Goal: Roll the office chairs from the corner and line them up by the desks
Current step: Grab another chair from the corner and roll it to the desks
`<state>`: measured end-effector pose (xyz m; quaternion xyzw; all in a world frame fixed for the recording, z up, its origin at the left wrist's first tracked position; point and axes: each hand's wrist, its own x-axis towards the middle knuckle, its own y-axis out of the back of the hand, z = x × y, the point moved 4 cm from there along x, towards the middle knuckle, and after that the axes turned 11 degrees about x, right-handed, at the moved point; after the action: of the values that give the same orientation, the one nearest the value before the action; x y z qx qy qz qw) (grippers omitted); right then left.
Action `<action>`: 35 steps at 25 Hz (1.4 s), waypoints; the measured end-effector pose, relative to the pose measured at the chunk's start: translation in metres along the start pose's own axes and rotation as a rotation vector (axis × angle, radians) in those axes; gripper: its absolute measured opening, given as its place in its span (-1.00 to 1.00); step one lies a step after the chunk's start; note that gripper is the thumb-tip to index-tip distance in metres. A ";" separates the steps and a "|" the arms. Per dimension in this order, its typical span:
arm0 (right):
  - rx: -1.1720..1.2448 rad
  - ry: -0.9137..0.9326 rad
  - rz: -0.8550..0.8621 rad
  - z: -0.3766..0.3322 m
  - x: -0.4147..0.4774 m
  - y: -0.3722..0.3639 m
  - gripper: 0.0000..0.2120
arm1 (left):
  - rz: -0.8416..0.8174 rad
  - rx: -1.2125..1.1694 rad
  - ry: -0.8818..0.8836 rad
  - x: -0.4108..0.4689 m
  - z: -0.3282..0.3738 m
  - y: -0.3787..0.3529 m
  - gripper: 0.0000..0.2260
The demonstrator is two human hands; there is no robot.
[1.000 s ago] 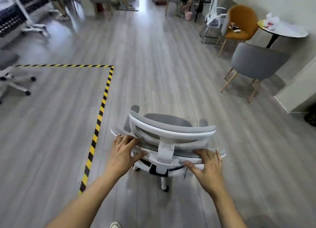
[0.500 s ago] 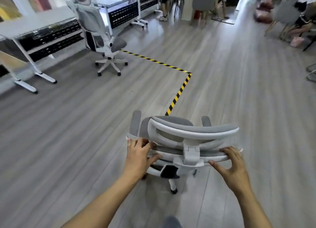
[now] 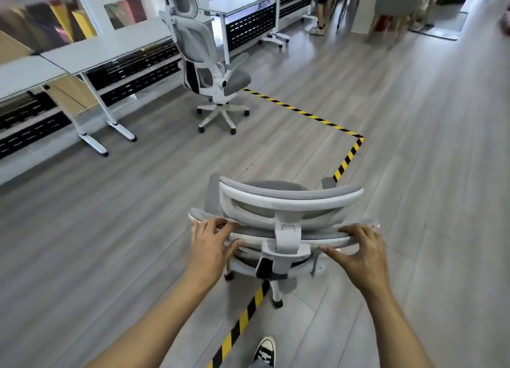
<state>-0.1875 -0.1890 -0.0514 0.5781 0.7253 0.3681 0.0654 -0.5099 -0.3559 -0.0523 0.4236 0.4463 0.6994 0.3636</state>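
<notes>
Left hand [image 3: 211, 243] and right hand [image 3: 358, 253] grip the backrest of the office chair [image 3: 289, 196], base mostly hidden; desks [image 3: 110, 50] at ten o'clock cut off.

A grey mesh office chair with a white frame [image 3: 289, 199] stands over a yellow-and-black striped floor tape [image 3: 349, 155] on the grey wood-plank floor [image 3: 110, 229]. The left hand [image 3: 212, 243] and right hand [image 3: 358, 253] grip opposite ends of its backrest's top rim, fingers over and thumbs beneath. Well ahead, a second grey-and-white office chair with a headrest [image 3: 205, 61] stands just beside a long white table [image 3: 116, 46]. A black canvas sneaker [image 3: 266, 349] shows at the bottom edge. In the blurred far end there appear to be a standing person's legs [image 3: 320, 11].
</notes>
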 end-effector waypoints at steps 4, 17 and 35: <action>-0.085 0.003 -0.040 -0.011 0.110 -0.065 -0.31 | -0.033 0.090 0.043 0.109 -0.034 -0.019 -0.56; -0.267 -0.042 0.131 -0.023 0.381 -0.231 -0.41 | 0.007 -0.091 -0.189 0.493 -0.165 -0.078 -0.63; -0.230 -0.388 0.225 0.048 0.764 -0.343 -0.37 | -0.186 -0.006 -0.527 0.943 -0.177 -0.192 -0.50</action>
<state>-0.6809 0.4898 -0.0422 0.7036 0.5837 0.3354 0.2274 -1.0019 0.4892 -0.0214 0.5471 0.3709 0.5300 0.5312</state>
